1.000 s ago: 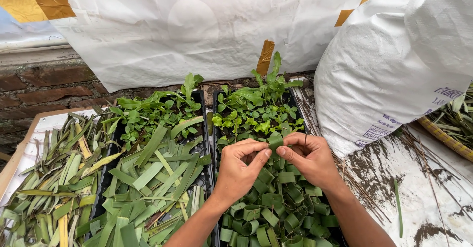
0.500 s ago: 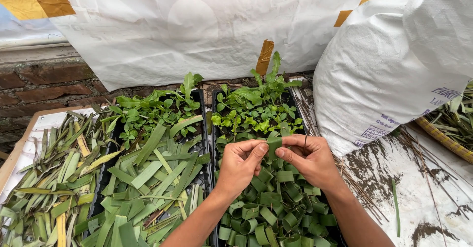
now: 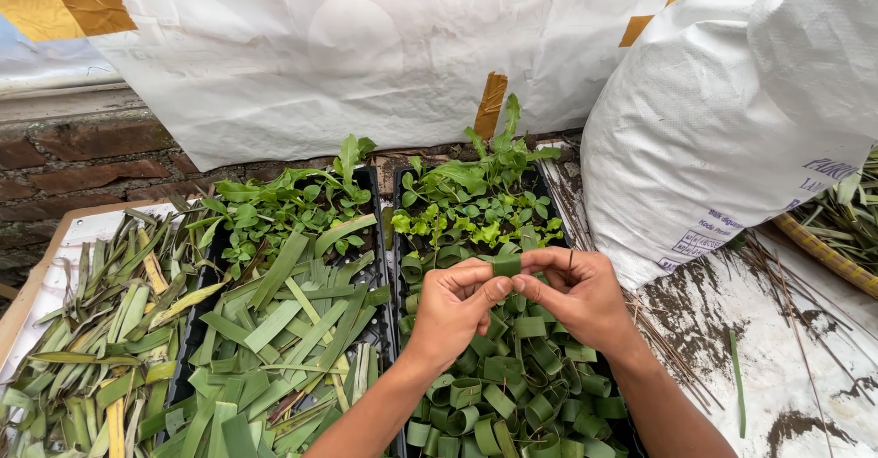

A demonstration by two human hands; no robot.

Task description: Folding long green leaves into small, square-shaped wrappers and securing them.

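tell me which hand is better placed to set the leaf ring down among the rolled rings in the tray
Likely the left hand: it sits directly over the rolled rings and pinches the leaf ring too; the right hand lies nearer the tray's edge.

Soft, even daylight fills the scene, bright but without hard shadows. The big white woven plastic sack (image 3: 732, 129) at right is nearly washed out in its upper folds. Focus is sharp across the centre; the edges bend slightly from wide-angle distortion.

White sack (image 3: 732, 129) crowds the right; seedlings (image 3: 476, 207) block ahead.
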